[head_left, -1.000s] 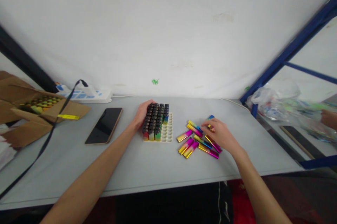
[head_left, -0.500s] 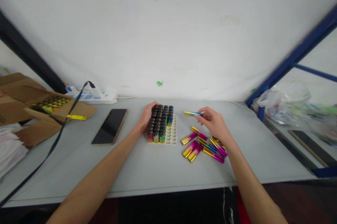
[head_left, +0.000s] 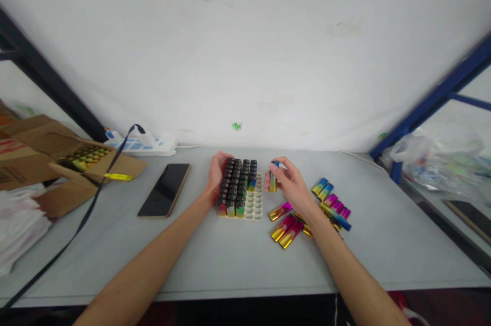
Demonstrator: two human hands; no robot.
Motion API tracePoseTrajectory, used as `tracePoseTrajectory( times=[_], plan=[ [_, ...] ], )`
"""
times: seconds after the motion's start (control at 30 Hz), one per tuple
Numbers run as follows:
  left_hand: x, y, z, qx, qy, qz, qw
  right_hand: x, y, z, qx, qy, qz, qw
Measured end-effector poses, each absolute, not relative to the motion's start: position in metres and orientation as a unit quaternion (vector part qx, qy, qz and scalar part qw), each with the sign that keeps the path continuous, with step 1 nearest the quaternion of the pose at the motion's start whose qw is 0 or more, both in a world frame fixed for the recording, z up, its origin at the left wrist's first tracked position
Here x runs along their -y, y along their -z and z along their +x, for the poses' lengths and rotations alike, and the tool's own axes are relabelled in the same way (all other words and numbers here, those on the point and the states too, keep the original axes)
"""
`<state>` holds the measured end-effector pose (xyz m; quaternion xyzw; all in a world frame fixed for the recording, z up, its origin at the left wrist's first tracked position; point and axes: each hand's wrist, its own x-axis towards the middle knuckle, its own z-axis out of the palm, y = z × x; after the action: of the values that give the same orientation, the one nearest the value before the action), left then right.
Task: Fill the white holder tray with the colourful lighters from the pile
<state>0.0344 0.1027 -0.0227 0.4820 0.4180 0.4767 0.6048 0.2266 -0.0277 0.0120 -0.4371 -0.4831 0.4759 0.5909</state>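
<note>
A white tray (head_left: 258, 203) with round-edged pockets holds several rows of upright lighters (head_left: 232, 183) with black tops and coloured bodies. The pockets along its right side show bare. My left hand (head_left: 218, 170) is curled against the tray's left and back side, its fingertips partly hidden behind the lighters. Just right of the tray, my right hand (head_left: 286, 178) pinches a shiny blue-to-yellow lighter (head_left: 272, 178), held roughly upright above the table. Below and right of that hand lies a loose pile of shiny lighters (head_left: 291, 234) in pink, gold and blue, partly covered by my forearm.
A black phone (head_left: 164, 190) lies left of the tray. Further left are an open cardboard box (head_left: 111, 165) of more lighters, a power strip (head_left: 163, 147), a dark strap (head_left: 90, 203) and white plastic bags (head_left: 23, 224). Clear bags (head_left: 441, 155) sit behind the blue frame (head_left: 418, 106) at right.
My right hand has moved left toward the tray and turned the lighter from lying level to upright. My left hand stays at the tray. The whole view has shifted slightly.
</note>
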Motion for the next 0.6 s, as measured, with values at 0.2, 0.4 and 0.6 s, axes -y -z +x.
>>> tracePoseTrajectory(
  times=[0.2, 0.4, 0.6],
  plan=[
    [-0.102, 0.025, 0.035, -0.421, -0.498, 0.44, 0.617, 0.029, -0.002, 0.217, 0.486, -0.471, -0.463, 0.572],
    [-0.102, 0.024, 0.036, -0.424, -0.501, 0.424, 0.625, 0.029, 0.001, 0.212, 0.505, -0.429, -0.497, 0.561],
    [-0.101, 0.019, 0.035, -0.423, -0.491, 0.421, 0.635, 0.035, 0.007, 0.208, 0.535, -0.358, -0.535, 0.548]
  ],
)
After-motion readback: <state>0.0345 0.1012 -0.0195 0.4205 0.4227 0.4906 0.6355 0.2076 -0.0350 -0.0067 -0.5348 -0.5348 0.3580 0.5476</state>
